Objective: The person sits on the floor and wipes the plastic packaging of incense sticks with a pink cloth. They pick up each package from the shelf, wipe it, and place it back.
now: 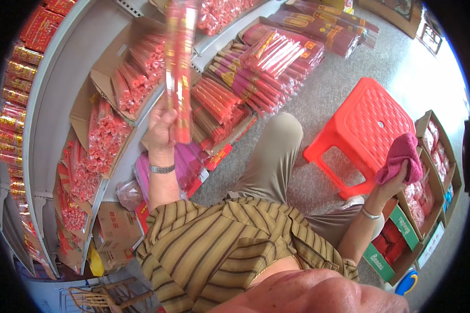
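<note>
My left hand (162,125), with a metal watch on the wrist, grips the lower end of a plastic-wrapped pack of red sticks with gold print (182,78), held upright and blurred at its top. Over by the red plastic stool (380,113), my right hand (397,178) holds a bunched magenta cloth (401,158). Behind the pack, wrapped bundles of red sticks (215,99) lie on the low shelf, beside purple and red packs (250,82). More red bundles (105,137) fill cardboard boxes on the shelf to the left.
Metal shelving (98,207) curves along the left, with gold-and-red packages (13,113) on its far side. Long brown packs (317,29) lie at the top. Cardboard boxes of wrapped goods (423,195) and a green-edged box (405,227) stand at the right. A wicker item (98,295) is at lower left.
</note>
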The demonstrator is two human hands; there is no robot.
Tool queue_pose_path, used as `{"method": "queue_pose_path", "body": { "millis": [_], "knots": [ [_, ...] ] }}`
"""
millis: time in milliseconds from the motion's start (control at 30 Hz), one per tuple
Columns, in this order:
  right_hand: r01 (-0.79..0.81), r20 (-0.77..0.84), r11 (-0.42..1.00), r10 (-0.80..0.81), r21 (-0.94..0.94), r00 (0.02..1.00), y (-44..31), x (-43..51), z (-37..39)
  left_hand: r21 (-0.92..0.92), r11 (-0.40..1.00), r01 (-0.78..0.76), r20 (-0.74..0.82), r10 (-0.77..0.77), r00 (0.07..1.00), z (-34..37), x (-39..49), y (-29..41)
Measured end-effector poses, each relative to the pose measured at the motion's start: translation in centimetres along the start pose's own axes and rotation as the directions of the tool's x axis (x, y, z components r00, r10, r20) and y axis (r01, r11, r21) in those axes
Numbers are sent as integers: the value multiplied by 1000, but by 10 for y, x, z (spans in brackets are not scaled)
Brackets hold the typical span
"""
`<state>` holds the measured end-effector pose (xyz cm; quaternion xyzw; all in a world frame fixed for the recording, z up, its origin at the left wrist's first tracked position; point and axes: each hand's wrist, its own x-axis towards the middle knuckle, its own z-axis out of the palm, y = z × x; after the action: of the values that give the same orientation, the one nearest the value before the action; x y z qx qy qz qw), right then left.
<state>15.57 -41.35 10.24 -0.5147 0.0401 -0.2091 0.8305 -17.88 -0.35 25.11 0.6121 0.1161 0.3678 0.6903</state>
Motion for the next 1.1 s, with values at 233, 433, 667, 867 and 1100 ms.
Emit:
{"method": "queue_pose_path", "body": {
  "millis": [233,433,667,867,1100],
  "knots": [
    [-84,-26,996,83,-25,996,-18,-3,3,-76,855,514,-50,-518,854,-6,-26,-138],
    [-78,-110,989,63,-129,992,-17,0,-2,-47,883,468,-457,-435,776,-64,-17,-242],
    [-131,-170,968,96,-214,981,-11,1,0,22,973,230,-690,-152,707,-128,65,-257],
    [-10,-102,988,-6,-151,995,2,7,13,-79,950,302,-771,-250,585,-195,89,-295],
    [10,-128,938,-58,-346,990,22,18,-7,232,580,781,-641,-513,571,-155,39,-285]
  ]
}}
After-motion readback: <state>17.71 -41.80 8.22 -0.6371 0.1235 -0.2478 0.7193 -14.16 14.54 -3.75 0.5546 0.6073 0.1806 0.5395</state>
